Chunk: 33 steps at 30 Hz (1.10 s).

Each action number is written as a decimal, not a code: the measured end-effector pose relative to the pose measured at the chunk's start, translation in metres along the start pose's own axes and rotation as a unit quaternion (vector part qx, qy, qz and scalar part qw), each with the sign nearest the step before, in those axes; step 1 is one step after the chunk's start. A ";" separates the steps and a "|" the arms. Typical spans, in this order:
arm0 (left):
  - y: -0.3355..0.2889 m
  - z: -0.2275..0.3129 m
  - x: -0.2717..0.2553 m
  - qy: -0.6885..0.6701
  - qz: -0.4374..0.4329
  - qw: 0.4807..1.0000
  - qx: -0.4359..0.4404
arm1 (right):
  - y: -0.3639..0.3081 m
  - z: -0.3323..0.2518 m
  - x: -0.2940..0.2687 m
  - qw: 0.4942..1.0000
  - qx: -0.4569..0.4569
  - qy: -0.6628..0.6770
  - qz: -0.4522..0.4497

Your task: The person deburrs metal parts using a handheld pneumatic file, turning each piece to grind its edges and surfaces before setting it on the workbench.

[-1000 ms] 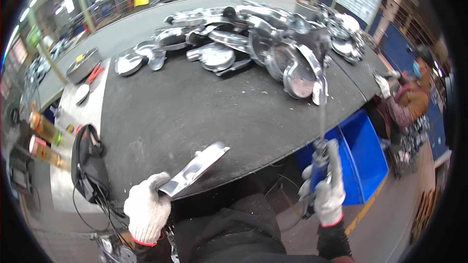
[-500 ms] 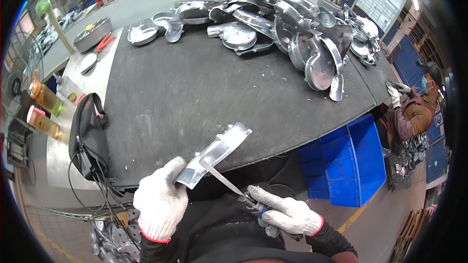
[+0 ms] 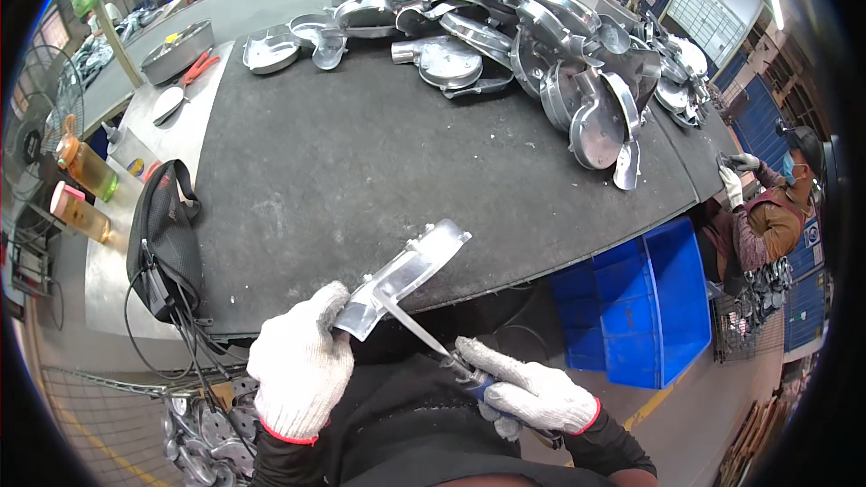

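Observation:
My left hand (image 3: 299, 370), in a white knit glove, grips the near end of a flat silver metal casting (image 3: 408, 272) that rests tilted on the front edge of the black table mat (image 3: 361, 162). My right hand (image 3: 528, 392), also gloved, holds a thin metal file (image 3: 417, 329) by its blue handle. The file's tip lies against the casting near its middle. A large heap of shiny round metal castings (image 3: 550, 63) lies at the far right of the mat.
A black pouch with cables (image 3: 164, 248) lies on the table's left edge. Two drink bottles (image 3: 83, 189) stand further left. Blue plastic bins (image 3: 649, 307) sit below the table at right. Another person (image 3: 767, 216) in gloves works at the right. More castings (image 3: 203, 451) lie in a basket at lower left.
One second ago my right hand held the file upright at the right, away from the casting. It swung left and down, and the file now lies against the casting.

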<state>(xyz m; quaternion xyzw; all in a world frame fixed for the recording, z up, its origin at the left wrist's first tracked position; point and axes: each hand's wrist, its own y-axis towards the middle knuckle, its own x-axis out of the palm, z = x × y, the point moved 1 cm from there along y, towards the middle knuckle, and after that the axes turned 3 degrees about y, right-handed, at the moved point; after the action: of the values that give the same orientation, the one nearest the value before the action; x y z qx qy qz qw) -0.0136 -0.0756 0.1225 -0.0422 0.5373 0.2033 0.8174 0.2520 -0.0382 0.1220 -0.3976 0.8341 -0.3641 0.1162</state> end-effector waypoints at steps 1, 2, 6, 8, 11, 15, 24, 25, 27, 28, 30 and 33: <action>0.000 0.002 0.000 0.012 -0.006 1.000 0.001 | -0.001 0.001 -0.002 0.999 -0.024 -0.035 -0.004; 0.001 0.003 -0.001 0.023 -0.011 1.000 0.003 | -0.001 0.003 -0.002 0.996 -0.048 -0.070 -0.007; 0.006 0.007 -0.003 0.025 -0.021 0.999 0.018 | 0.000 0.017 -0.001 0.855 -0.325 -0.332 0.231; 0.006 0.010 -0.003 0.017 -0.028 0.999 -0.002 | -0.007 0.007 0.008 0.827 -0.283 -0.412 0.257; 0.013 0.017 -0.007 0.024 -0.063 0.998 0.004 | -0.004 0.010 0.013 0.751 -0.241 -0.529 0.314; 0.014 0.009 -0.004 0.004 -0.036 0.999 0.035 | 0.000 0.009 0.012 0.669 -0.230 -0.619 0.342; 0.018 0.011 -0.008 0.004 -0.055 0.998 0.030 | -0.004 -0.007 0.007 0.691 -0.228 -0.600 0.333; 0.019 0.012 -0.009 0.015 -0.072 0.997 0.023 | -0.006 -0.009 0.008 0.692 -0.228 -0.600 0.331; 0.018 0.011 -0.008 0.027 -0.091 0.995 0.015 | -0.009 -0.010 0.011 0.688 -0.195 -0.633 0.298; 0.017 0.010 -0.007 0.022 -0.078 0.996 0.023 | -0.008 -0.011 0.009 0.690 -0.194 -0.632 0.295; 0.016 0.008 -0.006 0.018 -0.068 0.997 0.031 | -0.007 -0.012 -0.004 0.759 -0.212 -0.555 0.266; 0.013 0.001 -0.003 0.019 -0.082 0.996 0.015 | 0.002 0.001 -0.016 0.900 -0.305 -0.262 0.170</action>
<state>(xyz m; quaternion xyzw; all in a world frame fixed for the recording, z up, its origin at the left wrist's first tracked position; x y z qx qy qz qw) -0.0188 -0.0649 0.1278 -0.0776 0.5503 0.1268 0.8217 0.2620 -0.0256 0.1178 -0.3469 0.8987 0.0509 0.2635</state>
